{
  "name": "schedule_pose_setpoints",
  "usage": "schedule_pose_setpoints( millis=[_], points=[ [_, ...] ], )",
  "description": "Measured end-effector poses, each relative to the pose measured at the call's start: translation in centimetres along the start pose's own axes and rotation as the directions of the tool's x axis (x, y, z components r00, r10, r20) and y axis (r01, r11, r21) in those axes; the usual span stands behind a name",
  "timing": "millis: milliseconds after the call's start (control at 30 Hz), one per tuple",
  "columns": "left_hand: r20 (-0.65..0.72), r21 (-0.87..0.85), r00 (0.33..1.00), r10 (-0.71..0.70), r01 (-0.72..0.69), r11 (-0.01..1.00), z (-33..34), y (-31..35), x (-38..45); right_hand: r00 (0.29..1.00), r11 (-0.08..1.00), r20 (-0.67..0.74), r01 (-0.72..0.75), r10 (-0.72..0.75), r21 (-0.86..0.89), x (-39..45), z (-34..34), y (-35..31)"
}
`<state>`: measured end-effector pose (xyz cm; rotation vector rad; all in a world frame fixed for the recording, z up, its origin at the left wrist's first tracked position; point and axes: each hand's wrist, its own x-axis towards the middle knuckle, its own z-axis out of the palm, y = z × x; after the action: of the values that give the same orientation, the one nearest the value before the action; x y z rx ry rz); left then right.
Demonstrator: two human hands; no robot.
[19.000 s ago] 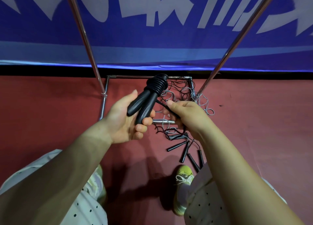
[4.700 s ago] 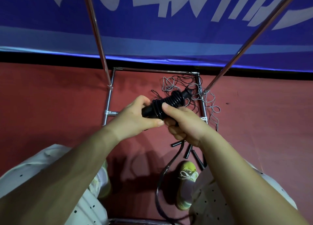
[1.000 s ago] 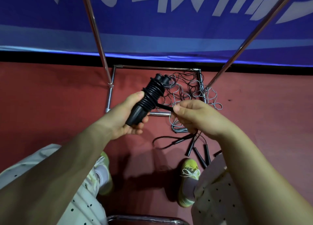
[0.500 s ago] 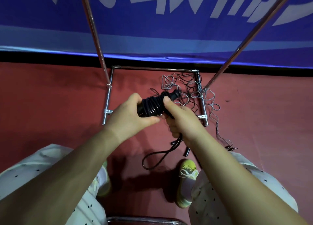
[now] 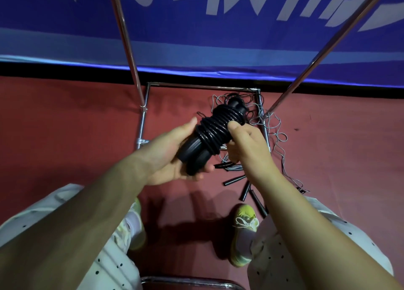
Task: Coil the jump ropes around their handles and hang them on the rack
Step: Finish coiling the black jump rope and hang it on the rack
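A black jump rope (image 5: 215, 129) is wound in many turns around its two black handles, which lie side by side. My left hand (image 5: 172, 156) grips the lower ends of the handles from underneath. My right hand (image 5: 242, 141) holds the coil on its right side, thumb pressed on the turns. Below, on the red floor, lies a tangle of grey and black ropes (image 5: 262, 119) with several loose black handles (image 5: 244, 189). The chrome rack (image 5: 122, 34) rises on slanted poles left and right.
The rack's square base frame (image 5: 196, 86) sits on the floor by a blue banner (image 5: 218, 38). My yellow-green shoes (image 5: 242, 233) stand close to the loose handles. A chrome bar (image 5: 188, 281) runs along the bottom edge of the view.
The loose rope tail that hung below my hands half a second ago is now taken up in the coil. The bundle has tilted more upright, and my right thumb sits on the windings.
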<state>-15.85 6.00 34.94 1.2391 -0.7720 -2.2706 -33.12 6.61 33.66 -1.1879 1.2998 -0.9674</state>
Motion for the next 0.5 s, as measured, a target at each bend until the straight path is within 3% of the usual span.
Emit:
schedule_pose_setpoints(
  millis=[167,367,433,500],
  points=[
    [0.114,0.008,0.991,-0.071,0.070,0.997,-0.1,0.4,-0.3,0.992,0.991,0.112,0.075,-0.063,-0.108,0.3,-0.6,0.3],
    [0.080,0.038,0.997,-0.006,0.003,0.999,-0.8,0.1,0.0,0.990,0.925,0.130,0.002,0.052,-0.379,-0.1,-0.8,-0.1],
    [0.030,0.056,0.999,0.029,-0.031,0.998,-0.9,-0.1,0.1,0.979,0.939,0.174,-0.046,0.111,-0.341,-0.1,-1.4,-0.5],
    [0.001,0.005,0.999,0.034,-0.034,0.999,-0.9,0.0,0.1,0.955,0.976,0.256,-0.103,0.151,-0.189,0.1,-2.2,-0.7]
  ],
)
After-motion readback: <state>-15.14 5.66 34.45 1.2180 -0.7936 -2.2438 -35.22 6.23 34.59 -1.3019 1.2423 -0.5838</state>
